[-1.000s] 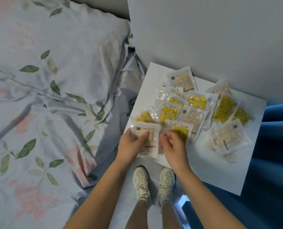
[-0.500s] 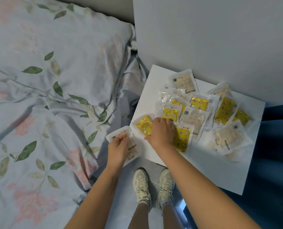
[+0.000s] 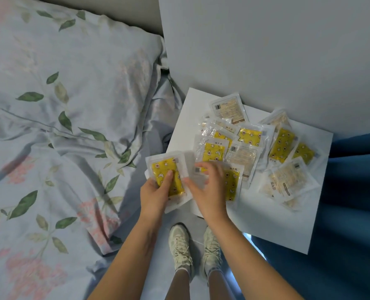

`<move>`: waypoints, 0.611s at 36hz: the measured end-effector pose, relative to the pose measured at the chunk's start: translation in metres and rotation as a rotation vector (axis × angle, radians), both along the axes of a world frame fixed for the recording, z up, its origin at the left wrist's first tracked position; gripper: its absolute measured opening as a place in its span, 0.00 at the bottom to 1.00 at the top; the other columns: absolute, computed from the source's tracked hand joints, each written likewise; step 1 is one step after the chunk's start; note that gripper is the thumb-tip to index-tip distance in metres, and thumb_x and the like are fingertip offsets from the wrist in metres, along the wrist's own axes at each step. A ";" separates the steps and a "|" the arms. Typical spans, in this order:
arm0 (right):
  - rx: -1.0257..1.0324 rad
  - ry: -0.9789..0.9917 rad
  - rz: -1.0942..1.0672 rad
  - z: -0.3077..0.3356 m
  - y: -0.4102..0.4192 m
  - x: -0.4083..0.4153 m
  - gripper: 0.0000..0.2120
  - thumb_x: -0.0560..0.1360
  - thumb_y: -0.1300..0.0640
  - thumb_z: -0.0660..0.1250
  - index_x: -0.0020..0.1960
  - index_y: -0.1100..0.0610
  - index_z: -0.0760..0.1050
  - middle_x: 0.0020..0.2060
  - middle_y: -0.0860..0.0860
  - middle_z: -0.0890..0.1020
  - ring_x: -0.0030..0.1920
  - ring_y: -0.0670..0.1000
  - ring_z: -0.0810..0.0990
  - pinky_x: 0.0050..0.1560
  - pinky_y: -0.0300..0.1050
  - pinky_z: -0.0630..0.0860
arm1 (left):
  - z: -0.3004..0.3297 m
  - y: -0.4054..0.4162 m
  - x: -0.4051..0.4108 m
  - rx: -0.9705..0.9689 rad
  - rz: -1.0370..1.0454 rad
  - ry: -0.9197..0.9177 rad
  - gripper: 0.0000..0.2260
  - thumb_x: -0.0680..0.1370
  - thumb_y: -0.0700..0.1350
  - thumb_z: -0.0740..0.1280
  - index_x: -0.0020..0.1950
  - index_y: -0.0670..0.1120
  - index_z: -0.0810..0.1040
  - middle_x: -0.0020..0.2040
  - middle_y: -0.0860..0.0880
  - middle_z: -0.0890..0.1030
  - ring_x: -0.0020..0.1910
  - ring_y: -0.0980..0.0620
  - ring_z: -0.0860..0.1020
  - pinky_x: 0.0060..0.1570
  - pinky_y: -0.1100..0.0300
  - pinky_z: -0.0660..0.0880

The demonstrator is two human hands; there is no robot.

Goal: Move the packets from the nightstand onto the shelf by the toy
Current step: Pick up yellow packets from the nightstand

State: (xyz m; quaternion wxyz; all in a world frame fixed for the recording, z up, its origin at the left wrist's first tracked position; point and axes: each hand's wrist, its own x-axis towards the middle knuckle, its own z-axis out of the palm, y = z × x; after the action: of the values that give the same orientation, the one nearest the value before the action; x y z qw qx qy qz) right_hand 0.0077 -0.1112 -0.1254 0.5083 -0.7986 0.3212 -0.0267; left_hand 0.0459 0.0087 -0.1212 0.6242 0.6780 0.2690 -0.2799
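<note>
Several clear packets, some yellow-printed [image 3: 282, 145] and some beige [image 3: 228, 108], lie scattered on the white nightstand [image 3: 272, 221]. My left hand [image 3: 154, 194] holds a small stack of packets [image 3: 166, 176] off the nightstand's left edge, yellow one on top, thumb pressed on it. My right hand [image 3: 210, 189] hovers just right of the stack, blurred, fingers spread and bent over a yellow packet [image 3: 232, 184] lying on the nightstand; nothing sits in its grip. No shelf or toy appears in view.
A bed with a floral pillow [image 3: 82, 68] and duvet [image 3: 39, 180] fills the left. A grey wall [image 3: 266, 44] rises behind the nightstand. A blue curtain [image 3: 352, 213] hangs on the right. My feet in pale sneakers [image 3: 180, 245] stand on the floor below.
My right hand lifted a yellow packet off the nightstand and laid it onto the packet in my left hand. The left hand rose back toward the nightstand's edge.
</note>
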 end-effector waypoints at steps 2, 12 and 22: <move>-0.209 0.057 -0.240 -0.003 -0.008 -0.006 0.28 0.63 0.56 0.79 0.59 0.54 0.73 0.59 0.50 0.72 0.61 0.54 0.70 0.60 0.51 0.70 | -0.001 0.001 0.000 -0.009 0.030 0.024 0.08 0.75 0.50 0.71 0.47 0.47 0.84 0.48 0.43 0.86 0.50 0.42 0.83 0.57 0.40 0.77; -0.001 0.420 -0.472 -0.027 -0.041 -0.028 0.41 0.63 0.57 0.79 0.67 0.55 0.58 0.62 0.59 0.74 0.63 0.62 0.71 0.62 0.58 0.68 | 0.005 -0.009 -0.018 -0.043 -0.141 0.166 0.07 0.72 0.46 0.73 0.44 0.43 0.83 0.43 0.42 0.86 0.45 0.40 0.84 0.48 0.45 0.80; 0.213 0.241 -0.548 -0.020 -0.056 -0.052 0.42 0.64 0.65 0.78 0.69 0.58 0.55 0.52 0.58 0.79 0.48 0.56 0.79 0.48 0.44 0.74 | 0.016 -0.015 -0.024 -0.020 -0.183 0.163 0.06 0.74 0.46 0.71 0.43 0.43 0.80 0.36 0.45 0.84 0.28 0.47 0.79 0.21 0.62 0.72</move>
State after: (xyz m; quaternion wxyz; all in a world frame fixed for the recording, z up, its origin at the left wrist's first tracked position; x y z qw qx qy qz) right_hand -0.0442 -0.1677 -0.1450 0.5210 -0.6221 0.5835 -0.0342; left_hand 0.0215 -0.0062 -0.1049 0.5789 0.6683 0.2531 -0.3926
